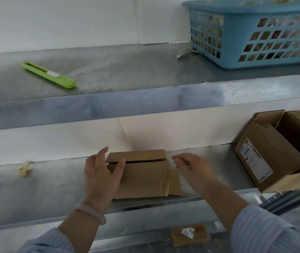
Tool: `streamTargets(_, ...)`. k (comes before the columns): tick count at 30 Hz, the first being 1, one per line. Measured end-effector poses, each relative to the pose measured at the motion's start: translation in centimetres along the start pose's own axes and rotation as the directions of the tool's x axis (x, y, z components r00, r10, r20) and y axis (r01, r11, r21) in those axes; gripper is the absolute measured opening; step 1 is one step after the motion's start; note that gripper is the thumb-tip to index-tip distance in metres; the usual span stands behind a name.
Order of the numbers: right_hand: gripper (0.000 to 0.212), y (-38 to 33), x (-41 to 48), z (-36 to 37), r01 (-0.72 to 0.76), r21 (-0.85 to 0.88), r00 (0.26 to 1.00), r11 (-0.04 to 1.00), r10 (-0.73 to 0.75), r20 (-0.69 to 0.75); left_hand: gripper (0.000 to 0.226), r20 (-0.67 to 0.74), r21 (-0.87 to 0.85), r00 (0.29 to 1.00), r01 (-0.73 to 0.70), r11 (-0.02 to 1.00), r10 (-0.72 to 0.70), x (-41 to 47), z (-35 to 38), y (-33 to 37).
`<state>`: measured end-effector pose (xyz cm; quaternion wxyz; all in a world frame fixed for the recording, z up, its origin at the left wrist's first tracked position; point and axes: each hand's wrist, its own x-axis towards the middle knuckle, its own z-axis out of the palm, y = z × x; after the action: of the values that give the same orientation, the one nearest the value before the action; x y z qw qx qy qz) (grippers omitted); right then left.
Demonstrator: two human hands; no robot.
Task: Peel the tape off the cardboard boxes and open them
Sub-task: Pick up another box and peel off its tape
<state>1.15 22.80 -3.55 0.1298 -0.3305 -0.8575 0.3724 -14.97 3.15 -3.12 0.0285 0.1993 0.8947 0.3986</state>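
Note:
A small brown cardboard box [143, 177] lies on the lower metal shelf [45, 189], its far top flap slightly raised with a dark gap under it. My left hand [101, 174] rests on the box's left end, thumb laid across the top near the flap's edge and fingers straight along the side. Just right of the box hovers my right hand [193, 168], relaxed and holding nothing. A side flap [174, 183] sticks out on the right. A larger opened cardboard box [273, 156] with a printed label stands tilted at the right.
On the upper shelf lie a green utility knife [48, 74] at the left and a blue plastic basket [255, 31] of tape scraps at the right. A tape scrap [23, 169] sits on the lower shelf's left. Below, another labelled box [189, 234] shows.

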Motion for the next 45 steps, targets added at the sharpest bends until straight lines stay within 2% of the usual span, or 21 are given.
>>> streamTargets(3,0.024,-1.0,-0.7,1.7,-0.037,0.060,0.998,0.998,0.033,0.057,0.041,0.090,-0.247,0.971,0.236,0.940,-0.220,0.0,-0.6,-0.5)
streamTargets(5,0.022,-1.2,-0.8,2.2,-0.103,0.179,0.994,0.978,0.096,0.047,0.027,0.130,-0.263,0.956,0.290,0.920,-0.264,0.1,-1.0,-1.2)
streamTargets(8,0.026,-1.3,-0.4,2.4,-0.174,0.287,0.982,0.942,0.144,0.120,0.031,0.192,-0.272,0.936,0.340,0.900,-0.295,0.1,-1.9,-1.6)
streamTargets(9,0.030,-1.3,-0.2,2.4,-0.201,0.322,0.975,0.925,0.156,0.159,0.035,0.216,-0.352,0.926,0.371,0.859,-0.311,-0.1,-2.1,-1.4)
streamTargets(12,0.038,-1.5,0.8,2.3,-0.288,0.413,0.947,0.864,0.194,0.255,0.039,0.336,-0.605,0.871,0.491,0.627,-0.358,-0.3,-3.0,-0.5)
streamTargets(13,0.039,-1.5,1.1,2.2,-0.315,0.428,0.937,0.847,0.206,0.282,0.037,0.359,-0.608,0.868,0.497,0.620,-0.344,-0.3,-3.3,-0.4)
streamTargets(16,0.048,-1.8,1.8,1.8,-0.362,0.420,0.909,0.832,0.216,0.357,0.017,0.405,-0.413,0.877,0.429,0.803,-0.259,0.4,-4.0,-0.7)
streamTargets(18,0.052,-2.4,2.0,1.5,-0.289,0.286,0.917,0.913,0.179,0.356,0.022,0.446,-0.186,0.881,0.266,0.946,-0.159,1.0,-4.2,-0.9)
streamTargets(19,0.051,-2.9,2.0,1.4,-0.239,0.230,0.922,0.943,0.146,0.359,0.028,0.463,-0.094,0.879,0.175,0.980,-0.112,1.2,-4.1,-1.0)
streamTargets(22,0.047,-3.6,2.6,1.3,-0.136,0.168,0.898,0.976,0.050,0.438,0.067,0.454,0.044,0.889,0.042,0.998,-0.058,1.6,-3.8,-1.4)
streamTargets(25,0.083,-4.0,3.3,1.2,-0.006,-0.081,0.873,0.997,0.045,0.486,0.099,0.467,0.171,0.882,-0.027,0.985,-0.057,1.9,-3.2,-1.8)
streamTargets(27,0.095,-4.9,3.4,1.6,0.004,-0.220,0.897,0.975,0.094,0.432,0.106,0.455,0.207,0.887,-0.018,0.978,-0.080,2.0,-2.6,-1.3)
streamTargets(29,0.098,-6.1,3.3,2.6,-0.044,-0.299,0.936,0.953,0.143,0.320,0.105,0.425,0.217,0.897,0.029,0.976,-0.121,1.9,-1.8,-0.3)
streamTargets(33,0.086,-7.3,3.4,4.5,-0.118,-0.411,0.958,0.904,0.212,0.192,0.107,0.330,0.219,0.918,0.152,0.964,-0.219,1.7,-0.2,0.8)
streamTargets(37,0.072,-7.1,3.2,4.0,-0.123,-0.331,0.967,0.936,0.188,0.171,0.088,0.308,0.153,0.930,0.159,0.975,-0.200,1.6,0.2,0.6)
streamTargets(41,0.060,-5.7,2.8,2.3,-0.186,-0.018,0.968,0.982,0.187,0.167,0.064,0.378,-0.098,0.920,0.157,0.983,-0.109,0.7,-1.0,-0.6)
streamTargets(43,0.052,-4.9,2.8,1.2,-0.173,0.102,0.977,0.980,0.156,0.148,0.060,0.379,-0.108,0.925,0.059,0.992,-0.013,0.2,-2.2,-1.1)
streamTargets(45,0.046,-4.3,2.7,0.2,-0.230,0.286,0.968,0.930,0.189,0.163,0.064,0.406,-0.085,0.910,-0.057,0.995,0.087,-0.5,-3.3,-1.5)
